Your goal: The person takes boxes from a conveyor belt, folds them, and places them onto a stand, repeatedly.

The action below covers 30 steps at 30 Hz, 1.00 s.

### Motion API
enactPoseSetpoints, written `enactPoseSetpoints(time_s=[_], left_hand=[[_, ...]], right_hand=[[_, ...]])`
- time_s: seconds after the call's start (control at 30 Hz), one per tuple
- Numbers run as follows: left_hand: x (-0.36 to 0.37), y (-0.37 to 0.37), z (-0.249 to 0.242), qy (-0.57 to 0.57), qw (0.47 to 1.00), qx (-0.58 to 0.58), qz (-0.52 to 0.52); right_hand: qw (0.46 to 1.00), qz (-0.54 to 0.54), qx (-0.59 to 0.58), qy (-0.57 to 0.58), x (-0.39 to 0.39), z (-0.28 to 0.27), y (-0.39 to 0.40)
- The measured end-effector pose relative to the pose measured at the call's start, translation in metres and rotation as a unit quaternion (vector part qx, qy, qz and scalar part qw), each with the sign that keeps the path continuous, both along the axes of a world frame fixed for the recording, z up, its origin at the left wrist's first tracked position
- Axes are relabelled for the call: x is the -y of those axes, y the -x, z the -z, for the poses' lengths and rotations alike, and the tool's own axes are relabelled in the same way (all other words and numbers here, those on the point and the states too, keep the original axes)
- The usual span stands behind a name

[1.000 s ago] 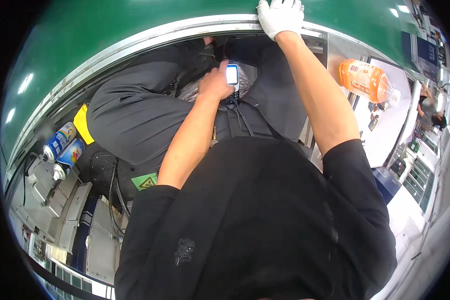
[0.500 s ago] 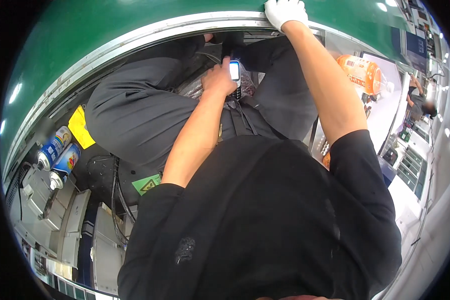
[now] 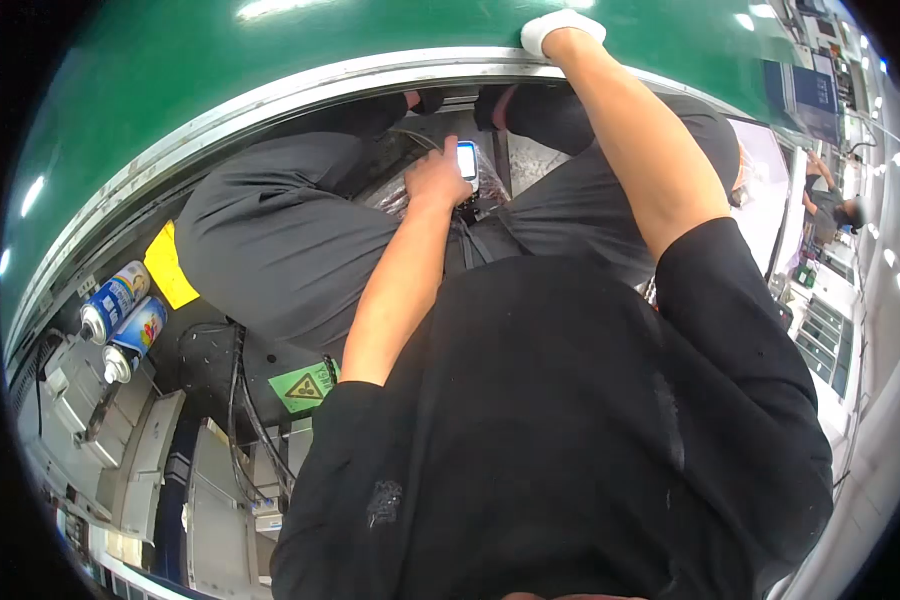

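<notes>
Head cam: L hand low, grip round handset; R hand outstretched, grip unclear

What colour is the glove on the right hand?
The glove is white, in the head view.

Black short-sleeved top, pale crackled patch on its left, whitish streak on its right, dark grey trousers, white glove on right hand, left hand ungloved

A green label bears a triangular warning sign.
</notes>
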<state>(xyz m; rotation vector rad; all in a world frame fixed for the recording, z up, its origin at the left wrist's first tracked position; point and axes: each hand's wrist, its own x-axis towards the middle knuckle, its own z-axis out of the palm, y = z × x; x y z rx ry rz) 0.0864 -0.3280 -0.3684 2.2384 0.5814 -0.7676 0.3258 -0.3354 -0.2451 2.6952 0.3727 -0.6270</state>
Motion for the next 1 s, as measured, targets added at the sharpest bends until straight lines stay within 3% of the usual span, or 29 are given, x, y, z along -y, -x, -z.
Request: enactPoseSetpoints(time_s=[0.3,0.5,0.57,0.67,1.0], left_hand=[[0.002,0.003,-0.002,-0.014,1.000,-0.014,-0.015],[0.000,0.003,-0.012,-0.017,0.999,-0.019,-0.025],[0.001,0.000,-0.012,-0.024,0.999,-0.021,-0.030],[0.002,0.004,-0.010,-0.025,0.999,-0.014,-0.030],[-0.001,0.005,-0.010,0.014,0.999,-0.016,-0.031]], right_hand=[[0.989,-0.066,-0.050,0.125,-0.005,-0.011,-0.009],[0.984,-0.163,-0.019,0.062,0.022,0.019,-0.039],[0.968,-0.236,-0.017,0.083,0.016,0.007,-0.044],[0.966,-0.246,-0.039,0.066,0.031,-0.026,-0.059],[0.956,-0.270,-0.084,-0.071,0.053,-0.046,-0.096]])
